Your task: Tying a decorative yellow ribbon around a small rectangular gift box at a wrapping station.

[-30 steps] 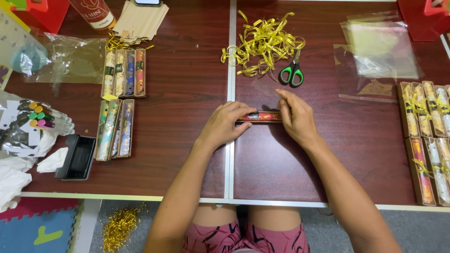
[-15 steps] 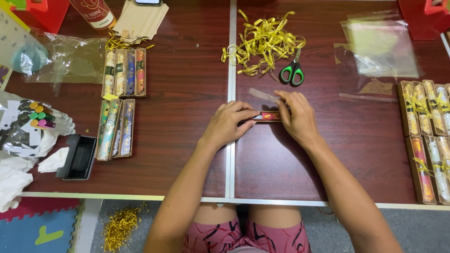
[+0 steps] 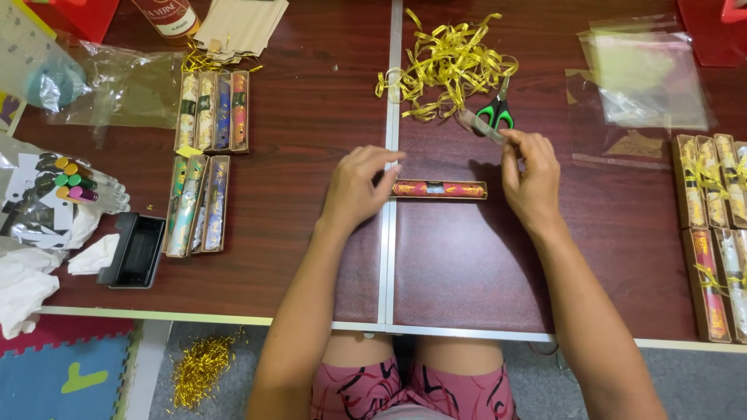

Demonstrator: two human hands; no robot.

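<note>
Head camera, looking down: my left hand [image 3: 359,189] rests curled on the dark wooden surface [image 3: 296,257], its fingertips touching the left end of a long narrow red box with a clear window and gold trim [image 3: 440,189], which lies flat across the pale seam between the two tabletops. My right hand [image 3: 531,177] is lifted just above the box's right end, thumb and forefinger pinched on a small scrap of clear film [image 3: 480,125]. Just beyond that hand lie green-handled scissors [image 3: 496,113], partly under a tangle of shiny gold ribbon [image 3: 447,64]. Sheets of clear cellophane [image 3: 642,78] are spread further right, and a row of finished boxes tied with gold ribbon [image 3: 712,225] lines the right edge. To my left, two groups of similar narrow patterned boxes [image 3: 208,155] lie side by side, with a black open tray [image 3: 136,250] near the front edge. My knees show below the surface.
</note>
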